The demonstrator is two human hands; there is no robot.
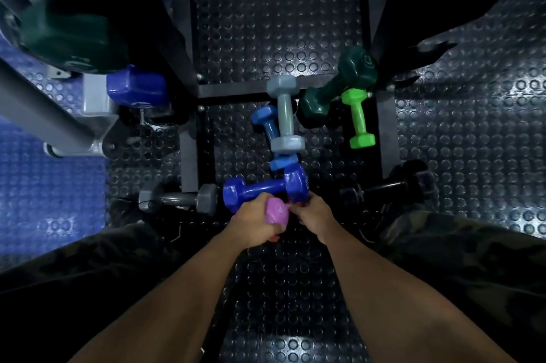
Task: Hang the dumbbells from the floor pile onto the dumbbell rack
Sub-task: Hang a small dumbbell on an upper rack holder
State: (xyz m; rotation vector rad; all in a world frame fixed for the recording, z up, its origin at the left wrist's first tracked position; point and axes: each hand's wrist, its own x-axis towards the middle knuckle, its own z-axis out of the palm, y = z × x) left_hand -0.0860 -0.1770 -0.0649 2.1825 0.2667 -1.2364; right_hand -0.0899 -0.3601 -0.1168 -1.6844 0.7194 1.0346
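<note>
Forearms extend downward to the floor pile. Left hand [254,220] grips a pink dumbbell [276,215]; right hand [314,215] is curled at its far end, grip unclear. Dumbbell rack [189,114] stands ahead-left, left hand nearer.

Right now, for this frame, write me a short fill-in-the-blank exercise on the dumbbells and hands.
1. The left hand grips a ____ dumbbell.
2. The grey dumbbell lies across a light ____ one.
3. The lime dumbbell lies beside a dark ____ one.
4. The right hand reaches beneath the ____ blue dumbbell's head.

Missing: pink; blue; green; dark
</note>
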